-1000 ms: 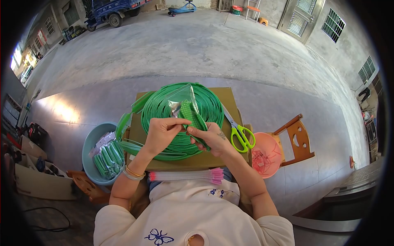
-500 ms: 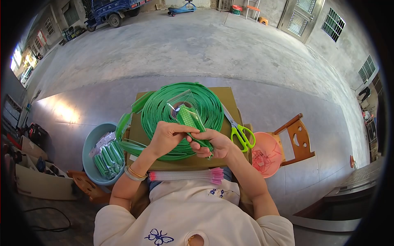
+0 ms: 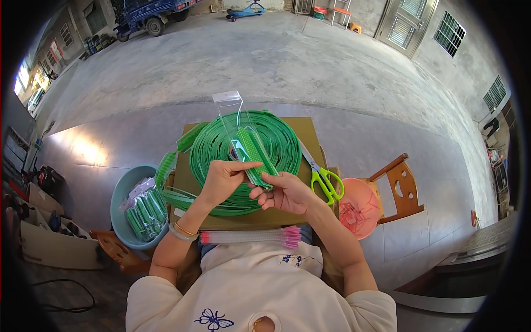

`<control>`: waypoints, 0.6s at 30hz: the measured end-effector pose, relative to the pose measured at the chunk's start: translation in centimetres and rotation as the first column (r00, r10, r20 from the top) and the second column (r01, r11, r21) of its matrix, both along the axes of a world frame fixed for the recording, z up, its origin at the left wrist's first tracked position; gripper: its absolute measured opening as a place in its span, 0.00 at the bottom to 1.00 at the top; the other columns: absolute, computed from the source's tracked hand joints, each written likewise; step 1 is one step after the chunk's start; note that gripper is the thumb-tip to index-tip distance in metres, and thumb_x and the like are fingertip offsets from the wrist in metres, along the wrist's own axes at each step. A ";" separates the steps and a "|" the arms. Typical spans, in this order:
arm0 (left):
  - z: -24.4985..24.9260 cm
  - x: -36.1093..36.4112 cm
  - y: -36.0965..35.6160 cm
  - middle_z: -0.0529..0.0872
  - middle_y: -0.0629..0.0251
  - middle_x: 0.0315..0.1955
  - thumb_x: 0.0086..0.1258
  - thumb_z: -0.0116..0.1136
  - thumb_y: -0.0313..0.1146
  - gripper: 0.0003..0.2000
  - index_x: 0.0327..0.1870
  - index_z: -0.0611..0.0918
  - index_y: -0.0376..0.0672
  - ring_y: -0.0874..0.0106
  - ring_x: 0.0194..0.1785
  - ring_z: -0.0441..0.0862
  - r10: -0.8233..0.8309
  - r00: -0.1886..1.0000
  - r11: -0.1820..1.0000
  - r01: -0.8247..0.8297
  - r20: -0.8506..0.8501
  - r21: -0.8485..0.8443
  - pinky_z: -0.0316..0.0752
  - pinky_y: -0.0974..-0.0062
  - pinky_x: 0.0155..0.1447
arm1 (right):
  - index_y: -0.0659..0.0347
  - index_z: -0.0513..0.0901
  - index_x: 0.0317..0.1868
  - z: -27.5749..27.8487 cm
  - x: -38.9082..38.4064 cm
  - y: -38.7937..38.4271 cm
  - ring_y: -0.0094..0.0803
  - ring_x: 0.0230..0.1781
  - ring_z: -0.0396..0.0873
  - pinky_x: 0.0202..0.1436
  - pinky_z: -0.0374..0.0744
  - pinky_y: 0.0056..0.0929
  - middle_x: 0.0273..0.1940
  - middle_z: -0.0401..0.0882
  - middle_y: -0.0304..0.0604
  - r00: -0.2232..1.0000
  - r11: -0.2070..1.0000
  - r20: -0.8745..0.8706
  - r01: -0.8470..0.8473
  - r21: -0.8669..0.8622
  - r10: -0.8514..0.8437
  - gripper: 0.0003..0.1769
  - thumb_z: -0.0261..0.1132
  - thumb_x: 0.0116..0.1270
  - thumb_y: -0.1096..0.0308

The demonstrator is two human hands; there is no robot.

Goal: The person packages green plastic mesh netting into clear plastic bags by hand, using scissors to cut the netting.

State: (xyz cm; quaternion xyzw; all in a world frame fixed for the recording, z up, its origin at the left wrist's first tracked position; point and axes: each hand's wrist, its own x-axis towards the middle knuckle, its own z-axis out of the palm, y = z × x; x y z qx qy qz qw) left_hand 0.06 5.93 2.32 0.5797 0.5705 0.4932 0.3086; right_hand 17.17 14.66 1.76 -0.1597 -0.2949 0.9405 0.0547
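Note:
A clear plastic bag with green dotted pieces inside (image 3: 253, 146) is held between both hands, its white hang tab pointing away from me. My left hand (image 3: 225, 180) pinches the bag's side with thumb and forefinger. My right hand (image 3: 287, 192) grips its near end, thumb on top. Beneath lies a large coil of green strip (image 3: 207, 149) on a brown board (image 3: 304, 130). Green-handled scissors (image 3: 325, 182) rest right of the coil. A bundle of clear sticks with pink ends (image 3: 249, 237) lies along the near edge, by my lap.
At left, a blue basin (image 3: 117, 202) holds several filled green packets (image 3: 146, 213). At right, a pink basin (image 3: 369, 191) with pink pieces stands before a wooden chair (image 3: 406, 191). Another wooden chair (image 3: 119, 252) is partly hidden at lower left. A blue truck (image 3: 149, 14) is parked far off.
The bag now stands up straighter and extends farther away, its white hang tab showing flat. The green pieces sit deeper inside, and my right fingers have loosened and shifted slightly.

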 end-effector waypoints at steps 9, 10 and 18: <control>-3.6 0.3 0.8 0.86 0.59 0.33 0.60 0.49 0.15 0.14 0.45 0.83 0.35 0.78 0.36 0.83 0.082 0.956 0.996 -0.084 0.281 -0.006 0.80 0.82 0.41 | 0.74 0.70 0.52 -1.5 -1.0 -1.7 0.33 0.30 0.82 0.34 0.82 0.26 0.39 0.80 0.55 0.855 0.673 0.011 0.400 0.622 -0.518 0.19 0.54 0.70 0.66; -3.9 0.2 0.9 0.86 0.60 0.34 0.60 0.49 0.15 0.14 0.45 0.82 0.34 0.78 0.36 0.82 0.092 0.953 0.996 -0.085 0.290 -0.039 0.80 0.81 0.42 | 0.72 0.71 0.53 -1.8 -1.0 -2.0 0.33 0.31 0.82 0.34 0.81 0.27 0.40 0.80 0.55 0.843 0.599 -0.041 0.415 0.684 -0.537 0.18 0.55 0.69 0.67; -4.6 -0.2 0.4 0.84 0.62 0.37 0.64 0.49 0.16 0.16 0.53 0.78 0.38 0.76 0.40 0.81 0.057 0.927 0.995 -0.020 0.371 -0.101 0.82 0.77 0.47 | 0.63 0.79 0.48 -2.9 -1.0 -2.4 0.49 0.54 0.73 0.57 0.70 0.47 0.37 0.82 0.51 0.794 -0.548 -0.423 0.138 0.825 -0.437 0.14 0.60 0.60 0.75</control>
